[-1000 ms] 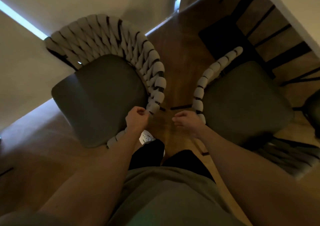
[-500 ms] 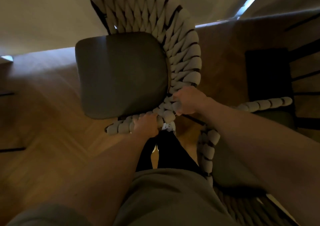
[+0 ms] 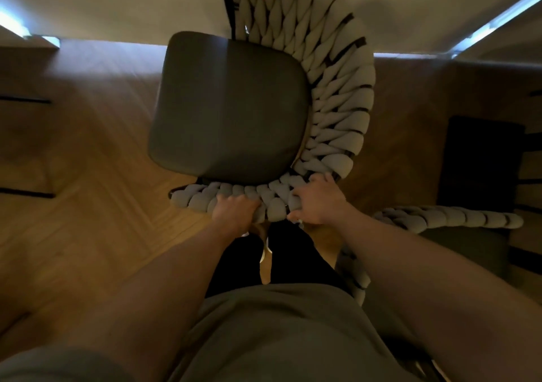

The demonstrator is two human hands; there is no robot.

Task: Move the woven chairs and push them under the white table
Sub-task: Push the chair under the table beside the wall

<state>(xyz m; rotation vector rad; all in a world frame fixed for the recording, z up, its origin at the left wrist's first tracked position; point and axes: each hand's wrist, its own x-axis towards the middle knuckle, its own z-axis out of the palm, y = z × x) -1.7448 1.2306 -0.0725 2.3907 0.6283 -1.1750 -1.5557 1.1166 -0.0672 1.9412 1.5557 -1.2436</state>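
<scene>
A woven chair (image 3: 228,108) with a dark seat cushion and a thick grey braided back stands right in front of me on the wood floor. My left hand (image 3: 233,211) grips the near rim of its braided back. My right hand (image 3: 315,204) grips the same rim a little to the right. A second woven chair (image 3: 445,220) stands at my right side, its braided back partly hidden by my right arm. The pale surface along the top (image 3: 117,0) may be the white table; the first chair's far side lies at its edge.
Herringbone wood floor (image 3: 102,205) spreads to the left. A dark block (image 3: 481,161) stands at the right beside the second chair. Thin dark lines (image 3: 26,100) cross the floor at the far left. My legs and feet are just behind the first chair.
My right hand left the second chair and took hold of the first chair's back beside my left hand. The view swung left, and the first chair now sits centred and turned.
</scene>
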